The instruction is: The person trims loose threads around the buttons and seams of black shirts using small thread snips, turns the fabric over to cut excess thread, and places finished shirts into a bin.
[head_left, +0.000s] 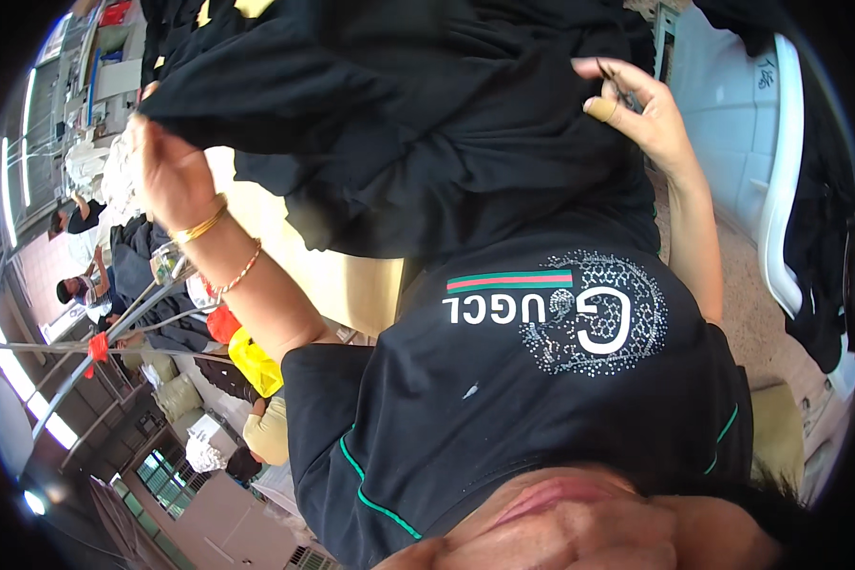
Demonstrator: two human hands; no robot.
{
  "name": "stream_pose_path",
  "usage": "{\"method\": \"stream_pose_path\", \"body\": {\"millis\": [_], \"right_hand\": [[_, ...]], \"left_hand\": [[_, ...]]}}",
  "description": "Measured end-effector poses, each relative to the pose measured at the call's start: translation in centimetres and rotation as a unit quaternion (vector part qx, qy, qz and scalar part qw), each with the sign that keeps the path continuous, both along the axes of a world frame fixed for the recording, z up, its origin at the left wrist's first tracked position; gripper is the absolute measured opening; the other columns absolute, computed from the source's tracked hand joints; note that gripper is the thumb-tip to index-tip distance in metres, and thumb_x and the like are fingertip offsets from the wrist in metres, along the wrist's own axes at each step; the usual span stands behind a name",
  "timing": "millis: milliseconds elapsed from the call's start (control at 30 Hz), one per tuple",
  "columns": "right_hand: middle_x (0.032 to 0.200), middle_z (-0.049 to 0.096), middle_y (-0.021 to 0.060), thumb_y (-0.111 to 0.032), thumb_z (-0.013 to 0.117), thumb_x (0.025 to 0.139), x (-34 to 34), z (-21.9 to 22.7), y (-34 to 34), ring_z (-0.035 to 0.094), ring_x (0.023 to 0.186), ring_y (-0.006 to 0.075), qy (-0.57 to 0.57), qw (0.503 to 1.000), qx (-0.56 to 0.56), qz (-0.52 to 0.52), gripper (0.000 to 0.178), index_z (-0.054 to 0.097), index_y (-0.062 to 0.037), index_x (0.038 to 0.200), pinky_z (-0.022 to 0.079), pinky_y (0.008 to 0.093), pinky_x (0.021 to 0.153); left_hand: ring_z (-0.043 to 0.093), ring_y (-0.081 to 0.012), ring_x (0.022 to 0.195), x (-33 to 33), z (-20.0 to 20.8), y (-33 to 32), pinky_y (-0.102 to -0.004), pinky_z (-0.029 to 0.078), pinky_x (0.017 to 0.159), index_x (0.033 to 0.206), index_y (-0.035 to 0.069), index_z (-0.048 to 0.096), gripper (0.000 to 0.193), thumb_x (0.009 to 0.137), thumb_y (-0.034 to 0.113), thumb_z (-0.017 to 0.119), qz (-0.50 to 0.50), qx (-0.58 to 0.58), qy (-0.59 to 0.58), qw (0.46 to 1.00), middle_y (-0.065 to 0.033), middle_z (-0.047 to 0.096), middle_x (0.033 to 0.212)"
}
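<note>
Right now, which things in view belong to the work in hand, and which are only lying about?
Seemingly in use:
large black draped fabric, held by the left fingers
small dark metal snips, held by the right fingers

Apparently just lying about:
large pale tub-like container, white-rimmed
crumpled white cloth

- Left hand, ten o'clock: smeared by blur; the pinch on the black cloth partly hidden by its folds.
- Black cloth, twelve o'clock: cut off by the top edge.
- Dark tool, toward two o'clock: partly hidden by the right hand; its exact kind cannot be told.
- White panel, two o'clock: cut off by the top edge.
- Two people, around nine o'clock: too small to tell what their hands do.
- Seated worker, between seven and eight: partly hidden.
</note>
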State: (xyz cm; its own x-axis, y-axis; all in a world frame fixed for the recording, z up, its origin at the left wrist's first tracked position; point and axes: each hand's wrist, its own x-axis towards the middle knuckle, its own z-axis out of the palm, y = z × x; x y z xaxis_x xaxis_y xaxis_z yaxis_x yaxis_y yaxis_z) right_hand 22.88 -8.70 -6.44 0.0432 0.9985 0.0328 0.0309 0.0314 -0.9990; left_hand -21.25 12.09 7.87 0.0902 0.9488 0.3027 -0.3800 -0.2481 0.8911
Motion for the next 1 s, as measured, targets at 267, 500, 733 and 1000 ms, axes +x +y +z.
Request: {"method": "stream_pose_path", "body": {"millis": [267, 500, 733, 1000], "right_hand": [[0.082, 0.071, 0.0053, 0.002, 0.076, 0.08, 0.1, 4.0, -1.2, 0.066, 0.074, 0.0093, 0.092, 0.949, -0.02, 0.3, 0.008, 0.07, 0.0021, 0.085, 0.049, 0.0238, 0.065], [0.086, 0.075, 0.0077, -0.004, 0.076, 0.085, -3.4, 5.6, -0.1, 0.071, 0.079, 0.012, 0.077, 0.886, -0.037, 0.455, 0.01, 0.072, 0.0018, 0.092, 0.053, 0.0262, 0.07], [0.071, 0.052, -0.0085, -0.024, 0.067, 0.095, 1.0, 1.7, 0.2, 0.04, 0.054, -0.0014, 0.109, 0.991, -0.06, 0.047, 0.027, 0.07, -0.0028, 0.111, 0.029, 0.0161, 0.049], [0.083, 0.059, -0.0104, -0.034, 0.07, 0.095, -1.2, -4.5, 4.4, 0.041, 0.063, -0.0016, 0.022, 0.994, -0.101, -0.045, 0.036, 0.071, -0.0065, 0.118, 0.029, 0.0181, 0.054]], "left_hand": [[0.062, -0.0149, 0.105, 6.9, -3.5, -3.7, -0.0277, 0.052, 0.088, 0.119, 0.004, 0.065, 0.029, 0.094, 0.013, 0.074, 0.176, 0.149, 0.408, 0.883, -0.0085, 0.062, 0.121], [0.067, -0.0341, 0.091, 13.3, -3.7, -4.9, -0.0388, 0.053, 0.087, 0.116, 0.002, 0.069, 0.038, 0.089, 0.028, 0.077, 0.047, 0.229, 0.641, 0.731, -0.0153, 0.072, 0.097], [0.066, -0.0191, 0.089, 11.2, -1.9, -8.2, -0.0312, 0.051, 0.088, 0.093, -0.001, 0.071, 0.005, 0.091, -0.003, 0.067, -0.112, 0.239, 0.461, 0.847, -0.0074, 0.072, 0.093], [0.068, -0.0262, 0.099, 12.4, -5.4, -4.7, -0.0341, 0.05, 0.094, 0.117, -0.002, 0.067, 0.037, 0.092, 0.025, 0.075, -0.002, 0.206, 0.535, 0.819, -0.0123, 0.071, 0.104]]}}
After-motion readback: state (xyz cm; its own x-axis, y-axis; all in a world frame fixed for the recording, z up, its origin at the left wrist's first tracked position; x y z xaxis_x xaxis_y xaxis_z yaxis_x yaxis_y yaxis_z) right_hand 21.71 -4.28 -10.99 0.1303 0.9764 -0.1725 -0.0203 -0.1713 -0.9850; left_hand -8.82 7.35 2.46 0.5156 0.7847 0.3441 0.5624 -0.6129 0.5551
